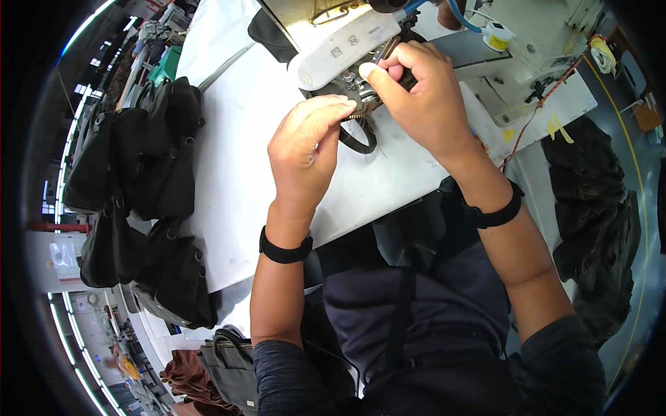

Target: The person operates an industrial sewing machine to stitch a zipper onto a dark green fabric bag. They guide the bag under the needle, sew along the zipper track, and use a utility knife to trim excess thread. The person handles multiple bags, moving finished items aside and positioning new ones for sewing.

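At an industrial sewing machine (pixel 347 54), both my hands work close to the presser foot. My left hand (pixel 304 142) is closed, its fingertips pinching a dark piece with a brass-toothed zipper edge (pixel 362 113). From that piece a dark strap loop (pixel 360 144) hangs over the white table. My right hand (pixel 427 93) is closed too, thumb and curled fingers drawn together just right of the machine head. What it holds, if anything, is hidden by the fingers.
A white worktable (pixel 243 166) carries the machine. Black bags (pixel 156 149) are heaped along its left side. Dark fabric pieces (pixel 590 201) hang at the right. A brown and a dark bag (pixel 232 367) lie low left. A red cord (pixel 527 128) crosses the right table edge.
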`<state>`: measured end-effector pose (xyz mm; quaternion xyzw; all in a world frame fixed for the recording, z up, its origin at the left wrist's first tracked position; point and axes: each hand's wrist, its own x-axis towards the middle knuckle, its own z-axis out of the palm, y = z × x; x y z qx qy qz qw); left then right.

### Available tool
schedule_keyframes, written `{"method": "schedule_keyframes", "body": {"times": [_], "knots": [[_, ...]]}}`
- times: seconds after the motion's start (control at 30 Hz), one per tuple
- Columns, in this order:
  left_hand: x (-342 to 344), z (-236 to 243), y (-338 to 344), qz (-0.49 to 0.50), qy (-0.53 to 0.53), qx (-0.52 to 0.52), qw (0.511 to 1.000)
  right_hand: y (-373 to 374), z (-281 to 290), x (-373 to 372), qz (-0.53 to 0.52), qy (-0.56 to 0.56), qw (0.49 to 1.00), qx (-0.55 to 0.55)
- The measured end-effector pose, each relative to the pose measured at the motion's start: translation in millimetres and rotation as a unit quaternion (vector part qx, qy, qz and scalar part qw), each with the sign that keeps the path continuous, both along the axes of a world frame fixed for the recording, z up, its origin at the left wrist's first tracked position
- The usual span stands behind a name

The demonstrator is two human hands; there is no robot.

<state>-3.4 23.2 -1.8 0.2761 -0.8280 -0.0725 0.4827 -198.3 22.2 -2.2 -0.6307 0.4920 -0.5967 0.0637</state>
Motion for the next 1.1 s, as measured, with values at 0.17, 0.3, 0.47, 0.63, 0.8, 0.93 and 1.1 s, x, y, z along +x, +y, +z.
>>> {"method": "schedule_keyframes", "body": {"times": [0.17, 0.3, 0.47, 0.63, 0.8, 0.93, 1.1], "knots": [[-1, 0, 0, 0.009, -0.003, -0.007, 1.0, -1, -2, 1, -0.014, 0.008, 1.0, -0.01], [-4, 0, 2, 0.012, 0.014, 0.013, 1.0, 0, -2, 2, -0.015, 0.009, 1.0, -0.015], [-9, -1, 3, 0.041, 0.004, -0.029, 0.999, 2, 0, 2, -0.02, 0.015, 0.999, -0.02], [-13, -3, 5, 0.058, 0.009, -0.034, 0.998, 1, 0, 0, -0.026, 0.029, 0.999, -0.025], [-15, -7, 4, 0.066, 0.018, -0.032, 0.997, 3, 1, 2, -0.025, 0.032, 0.999, -0.022], [-16, -8, 6, 0.076, 0.018, -0.051, 0.996, 5, 3, 1, -0.035, 0.037, 0.998, -0.02], [-18, -9, 7, 0.082, 0.014, -0.057, 0.995, 6, 4, 3, -0.047, 0.037, 0.998, -0.017]]}}
